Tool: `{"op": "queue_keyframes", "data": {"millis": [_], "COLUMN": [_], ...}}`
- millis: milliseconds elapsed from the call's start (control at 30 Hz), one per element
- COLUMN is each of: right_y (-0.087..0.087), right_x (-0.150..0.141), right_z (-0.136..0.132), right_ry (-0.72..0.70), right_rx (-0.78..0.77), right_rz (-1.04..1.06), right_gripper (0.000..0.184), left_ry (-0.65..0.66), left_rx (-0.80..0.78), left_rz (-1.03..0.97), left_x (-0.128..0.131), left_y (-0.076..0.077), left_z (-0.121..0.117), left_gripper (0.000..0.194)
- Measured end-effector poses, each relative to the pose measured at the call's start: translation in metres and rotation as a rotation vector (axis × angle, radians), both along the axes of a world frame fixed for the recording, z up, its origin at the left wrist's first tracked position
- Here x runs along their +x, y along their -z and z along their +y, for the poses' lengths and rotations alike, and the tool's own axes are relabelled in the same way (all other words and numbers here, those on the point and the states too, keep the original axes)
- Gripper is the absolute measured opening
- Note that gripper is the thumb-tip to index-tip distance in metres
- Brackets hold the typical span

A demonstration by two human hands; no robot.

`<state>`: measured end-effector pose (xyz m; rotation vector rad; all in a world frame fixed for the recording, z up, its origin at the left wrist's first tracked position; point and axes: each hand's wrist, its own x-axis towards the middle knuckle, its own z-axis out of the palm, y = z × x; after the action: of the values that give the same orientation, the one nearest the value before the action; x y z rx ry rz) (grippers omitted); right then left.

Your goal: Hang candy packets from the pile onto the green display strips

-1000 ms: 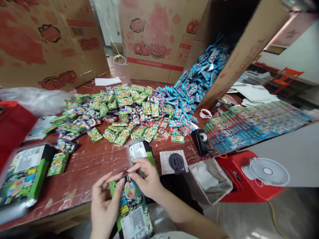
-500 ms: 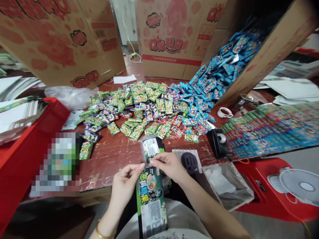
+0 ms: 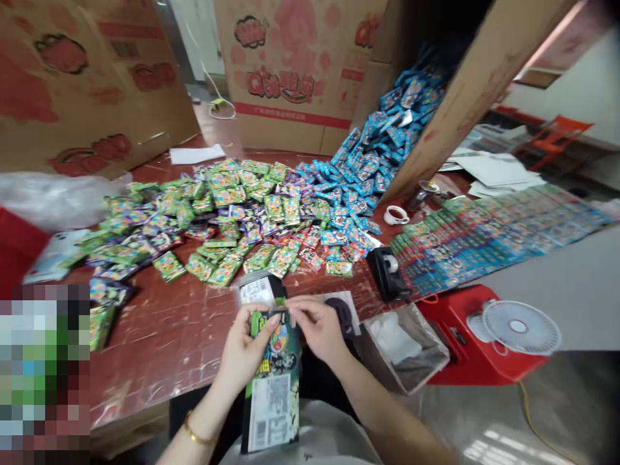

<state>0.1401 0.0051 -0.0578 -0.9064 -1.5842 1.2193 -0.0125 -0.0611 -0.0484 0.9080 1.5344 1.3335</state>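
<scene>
My left hand (image 3: 248, 349) grips the upper left of a green and black candy packet (image 3: 271, 394) in a clear sleeve, held upright over my lap. My right hand (image 3: 316, 326) pinches the sleeve's clear top flap at the packet's upper edge. A second such packet (image 3: 256, 289) lies flat on the red-brown table (image 3: 165, 336) just beyond my fingers. Further back spreads a heap of small green, purple and red sachets (image 3: 227, 216), and blue sachets (image 3: 372, 155) spill out of a tipped cardboard box (image 3: 460, 97).
A black tape dispenser (image 3: 385, 271) sits right of my hands, with a white cup (image 3: 397, 214) behind it. Rows of sorted packets (image 3: 484, 236) lie at the right. A clear bag (image 3: 404, 345), a red stool with a small fan (image 3: 520, 326), and cardboard boxes (image 3: 290, 71) surround the table.
The packet has risen toward the table edge, and my left hand has shifted from pinching the flap to gripping the packet's upper left. The view swung left.
</scene>
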Motion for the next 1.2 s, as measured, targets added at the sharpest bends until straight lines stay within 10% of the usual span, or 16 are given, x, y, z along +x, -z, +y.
{"op": "queue_keyframes", "data": {"millis": [133, 267, 567, 933, 1200], "right_y": [0.021, 0.047, 0.058, 0.061, 0.067], "right_x": [0.073, 0.116, 0.122, 0.111, 0.108], "right_z": [0.056, 0.091, 0.106, 0.090, 0.087], "right_ry": [0.324, 0.174, -0.061, -0.069, -0.044], "right_rx": [0.060, 0.013, -0.015, 0.094, 0.050], "right_rz": [-0.303, -0.413, -0.453, -0.391, -0.302], "right_gripper": [0.021, 0.015, 0.004, 0.053, 0.041], "left_ry": [0.187, 0.324, 0.362, 0.338, 0.314], "left_rx": [-0.003, -0.008, -0.031, -0.032, -0.036], "left_rz": [-0.003, -0.021, -0.033, -0.031, -0.050], "left_x": [0.033, 0.069, 0.085, 0.086, 0.087], "left_y": [0.010, 0.030, 0.048, 0.050, 0.054], "left_z": [0.052, 0.067, 0.062, 0.063, 0.062], "left_gripper": [0.032, 0.029, 0.025, 0.026, 0.024]}}
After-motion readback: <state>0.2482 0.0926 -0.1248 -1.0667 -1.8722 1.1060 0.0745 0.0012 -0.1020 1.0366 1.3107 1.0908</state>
